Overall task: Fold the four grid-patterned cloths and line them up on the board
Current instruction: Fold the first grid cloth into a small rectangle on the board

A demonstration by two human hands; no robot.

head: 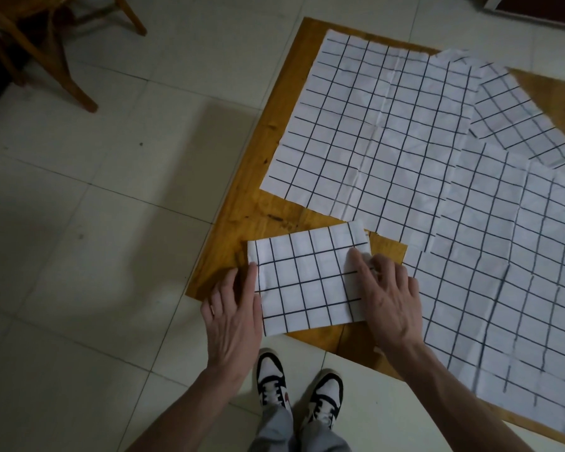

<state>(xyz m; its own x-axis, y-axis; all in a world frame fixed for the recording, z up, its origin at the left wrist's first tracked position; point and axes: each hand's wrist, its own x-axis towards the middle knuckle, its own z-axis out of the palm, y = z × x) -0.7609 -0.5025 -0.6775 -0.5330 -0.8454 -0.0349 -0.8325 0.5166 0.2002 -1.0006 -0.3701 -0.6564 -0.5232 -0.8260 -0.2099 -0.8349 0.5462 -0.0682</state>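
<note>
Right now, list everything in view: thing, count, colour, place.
folded cloth: one, white with black grid, near-left corner of the board.
unfolded cloths: three, white with black grid, spread overlapping on the board, far, far right, near right.
board: one, yellow-brown wood, on the floor.
floor: pale tiles.
chair: one, brown wood, far left.
shoes: two, white and dark, near edge.
left hand: flat at the folded cloth's left edge.
right hand: fingers flat on its right side.
</note>
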